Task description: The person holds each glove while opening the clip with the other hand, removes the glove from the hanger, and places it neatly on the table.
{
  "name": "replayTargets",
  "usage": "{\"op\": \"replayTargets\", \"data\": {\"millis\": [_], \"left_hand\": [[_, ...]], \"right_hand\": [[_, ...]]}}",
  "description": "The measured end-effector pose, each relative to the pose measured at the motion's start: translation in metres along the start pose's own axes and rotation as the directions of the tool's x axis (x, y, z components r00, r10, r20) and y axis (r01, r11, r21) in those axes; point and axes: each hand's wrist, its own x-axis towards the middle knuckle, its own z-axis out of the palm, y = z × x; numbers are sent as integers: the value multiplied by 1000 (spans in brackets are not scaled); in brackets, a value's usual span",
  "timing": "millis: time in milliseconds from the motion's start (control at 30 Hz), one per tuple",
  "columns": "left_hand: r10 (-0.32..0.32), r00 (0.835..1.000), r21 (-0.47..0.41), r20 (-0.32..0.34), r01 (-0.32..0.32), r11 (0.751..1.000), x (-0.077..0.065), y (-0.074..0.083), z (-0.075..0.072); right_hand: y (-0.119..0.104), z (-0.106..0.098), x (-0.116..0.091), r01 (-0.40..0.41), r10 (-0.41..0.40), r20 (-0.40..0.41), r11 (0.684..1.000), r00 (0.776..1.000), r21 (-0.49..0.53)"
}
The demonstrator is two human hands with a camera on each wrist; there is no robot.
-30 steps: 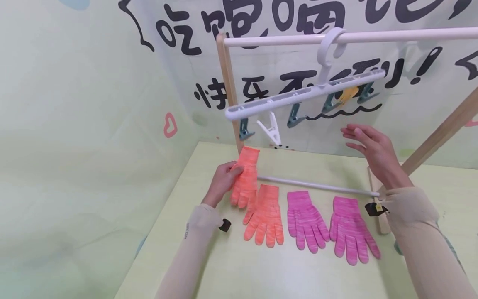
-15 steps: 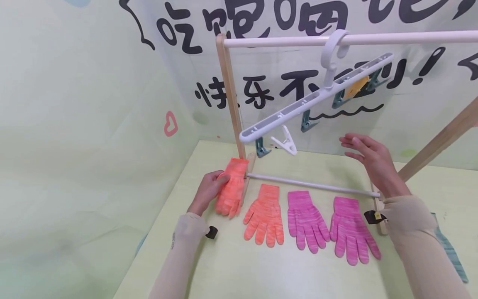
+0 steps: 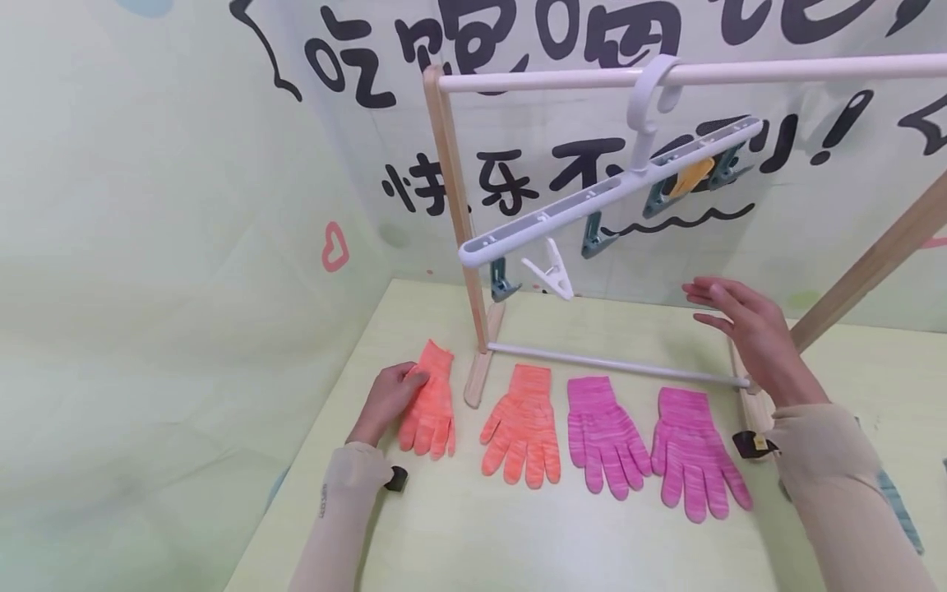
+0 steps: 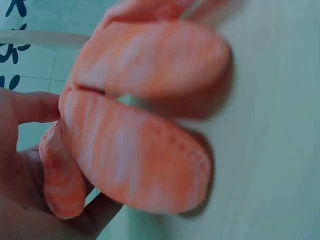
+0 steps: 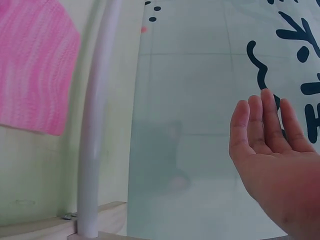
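Observation:
My left hand (image 3: 386,399) pinches an orange knit glove (image 3: 432,403) by its edge, thumb on top, over the table's left side. In the left wrist view the same glove (image 4: 135,155) shows its fingers close to the tabletop. To its right a second orange glove (image 3: 524,423) lies flat, followed by two magenta gloves, one in the middle (image 3: 602,432) and another farther right (image 3: 694,452). My right hand (image 3: 758,329) is raised near the rack's right side, fingers extended and holding nothing. Above, a white hanger (image 3: 625,188) tilts, carrying a white clip (image 3: 551,271) and several dark teal clips (image 3: 503,284).
The hanger hooks over the rack's top rail (image 3: 547,80). A wooden post (image 3: 455,181) and a low crossbar (image 3: 614,362) stand behind the gloves. A teal knit piece (image 3: 898,510) lies partly hidden behind the right forearm. A printed wall backdrop (image 3: 348,329) closes off the back and left.
My left hand has carried the orange glove left and down, away from the other gloves and past the rack's left post. The hanger has swung about. My right hand has lowered slightly.

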Motion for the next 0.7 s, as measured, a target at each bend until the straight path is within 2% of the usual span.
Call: {"op": "replayTargets", "data": {"millis": [133, 333, 533, 700], "left_hand": [[-16, 1000, 111, 7, 15, 994, -1, -8, -3], [-43, 998, 273, -53, 56, 960, -5, -10, -6], [-59, 995, 319, -77, 81, 944, -11, -7, -5], [-37, 994, 349, -103, 71, 935, -13, -4, -5]], "right_hand": [[5, -3, -4, 2, -2, 4, 1000, 1000, -4], [10, -4, -9, 12, -12, 2, 1000, 1000, -23], [14, -5, -14, -16, 16, -9, 998, 1000, -57], [16, -5, -16, -52, 49, -30, 992, 998, -113]]}}
